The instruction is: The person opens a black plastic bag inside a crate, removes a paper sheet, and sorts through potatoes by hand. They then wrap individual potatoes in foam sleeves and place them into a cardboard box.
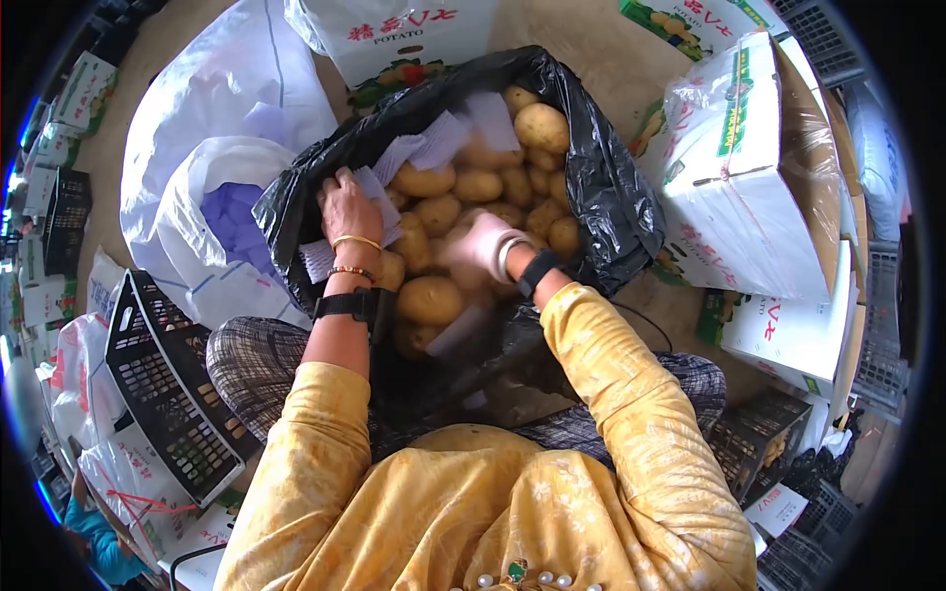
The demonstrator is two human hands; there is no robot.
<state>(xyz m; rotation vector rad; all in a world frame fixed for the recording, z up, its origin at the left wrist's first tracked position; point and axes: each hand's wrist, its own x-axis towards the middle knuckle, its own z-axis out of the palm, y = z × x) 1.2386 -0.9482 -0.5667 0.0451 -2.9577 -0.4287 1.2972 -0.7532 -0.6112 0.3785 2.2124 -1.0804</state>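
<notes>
A black plastic bag (611,187) lies wide in front of me, filled with several yellow potatoes (478,185) and pale purple paper sheets (443,138). My left hand (347,209), bare with bracelets and a black wrist strap, rests on the bag's left rim and presses on a purple sheet there. My right hand (480,248), in a pale pink glove, is blurred over the potatoes in the middle of the bag; whether it grips one I cannot tell. A large potato (430,299) lies between my wrists.
White potato cartons stand at the right (749,187) and at the top (404,34). A white sack (212,197) with purple paper inside lies at the left. A black plastic crate (163,384) leans by my left knee. Another person's blue sleeve (99,547) shows bottom left.
</notes>
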